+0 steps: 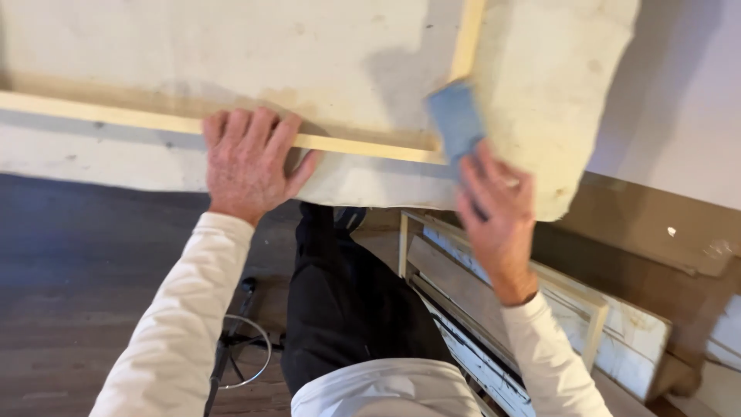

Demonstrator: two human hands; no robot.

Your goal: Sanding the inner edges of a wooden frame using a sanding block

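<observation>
While braced flat at centre frame by open left hand (248,161), panel (340,62) judged stiff, heavy.
Right hand (498,208) clamped on blue block (457,120), right of centre; light, best held by edges.

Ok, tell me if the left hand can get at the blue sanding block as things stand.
Probably yes. The left hand lies flat on the pale cream wooden panel, and bare panel runs between it and the blue sanding block. But the right hand already grips the block.
</observation>
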